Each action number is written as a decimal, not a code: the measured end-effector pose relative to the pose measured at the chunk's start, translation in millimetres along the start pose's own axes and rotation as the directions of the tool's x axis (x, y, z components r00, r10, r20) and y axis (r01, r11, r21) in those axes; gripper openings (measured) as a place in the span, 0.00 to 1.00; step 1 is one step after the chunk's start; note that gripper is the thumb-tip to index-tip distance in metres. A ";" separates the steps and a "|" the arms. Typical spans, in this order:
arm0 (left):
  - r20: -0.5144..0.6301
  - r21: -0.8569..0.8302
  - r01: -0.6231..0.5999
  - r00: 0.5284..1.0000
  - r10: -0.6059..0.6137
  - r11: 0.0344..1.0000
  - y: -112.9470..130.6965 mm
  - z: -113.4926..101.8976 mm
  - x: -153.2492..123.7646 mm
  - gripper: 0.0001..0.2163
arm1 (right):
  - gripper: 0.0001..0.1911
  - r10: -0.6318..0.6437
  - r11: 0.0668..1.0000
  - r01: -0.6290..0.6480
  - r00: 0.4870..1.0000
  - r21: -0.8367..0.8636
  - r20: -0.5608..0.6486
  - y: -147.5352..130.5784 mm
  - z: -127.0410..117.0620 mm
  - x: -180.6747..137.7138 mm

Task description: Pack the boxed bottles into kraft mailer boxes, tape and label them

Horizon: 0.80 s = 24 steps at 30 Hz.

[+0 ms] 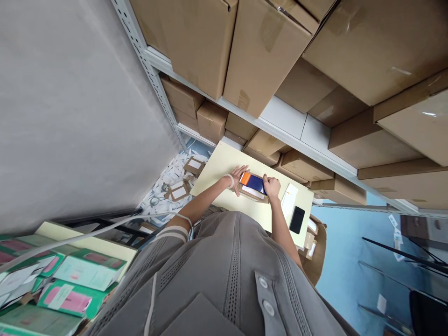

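On a pale yellow table [217, 163] lies a small cardboard box [261, 198] with a white label on its near part. A flat dark blue packet [255, 183] with an orange end rests over the box. My right hand [272, 187] is closed around the packet's right end, thumb uppermost. At the orange end, my left hand [237, 179] has its fingers spread, lying against the box and the packet's left edge. My palms hide both ends of the box.
White sheets [289, 199] and a black phone [297, 220] lie right of the box. Shelves of large cartons [196, 46] rise behind the table. Paper scraps and small boxes [178, 190] cover the floor at left. A grey cable [115, 228] runs past my left arm, above green boxes [89, 268].
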<state>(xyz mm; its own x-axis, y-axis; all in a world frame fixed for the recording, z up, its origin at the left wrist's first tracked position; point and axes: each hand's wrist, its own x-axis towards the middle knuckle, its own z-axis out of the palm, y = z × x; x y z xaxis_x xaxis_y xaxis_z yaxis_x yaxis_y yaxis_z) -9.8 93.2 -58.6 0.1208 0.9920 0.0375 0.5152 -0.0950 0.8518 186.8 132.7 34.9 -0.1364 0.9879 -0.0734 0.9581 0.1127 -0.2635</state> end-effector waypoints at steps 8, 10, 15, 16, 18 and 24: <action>0.087 0.014 -0.012 0.996 0.011 1.000 -5.7 2.5 -1.8 0.41 | 0.29 0.017 0.993 -0.006 0.996 -0.115 0.090 -7.8 -14.3 4.0; 0.140 0.018 -0.034 0.990 0.032 0.999 -8.0 0.8 -0.4 0.43 | 0.29 0.024 0.987 -0.004 0.992 -0.159 0.122 -9.2 -19.5 3.8; 0.244 0.032 -0.084 0.967 0.073 0.996 -17.8 -1.3 6.8 0.51 | 0.29 0.084 0.972 -0.048 0.985 -0.228 0.151 8.7 -38.8 3.0; 0.257 0.044 -0.096 0.963 0.082 0.994 -20.3 -1.2 8.0 0.52 | 0.29 0.100 0.969 -0.064 0.984 -0.237 0.146 19.2 -45.1 3.1; 0.274 0.078 -0.119 0.957 0.094 0.990 -25.4 -1.0 9.7 0.53 | 0.29 0.134 0.962 -0.099 0.983 -0.254 0.126 48.6 -60.2 2.7; 0.295 0.136 -0.132 0.951 0.088 0.982 -34.6 -0.5 10.6 0.54 | 0.29 0.269 0.922 -0.240 0.961 -0.304 0.057 160.1 -100.2 -5.5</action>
<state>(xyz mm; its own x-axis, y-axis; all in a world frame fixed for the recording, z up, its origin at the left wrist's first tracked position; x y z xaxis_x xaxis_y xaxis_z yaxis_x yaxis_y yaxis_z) -26.8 107.1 -87.4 0.4104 0.9109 -0.0438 0.6050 -0.2360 0.7605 366.2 155.9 89.5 0.1123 0.9741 -0.1962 0.9926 -0.1010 0.0667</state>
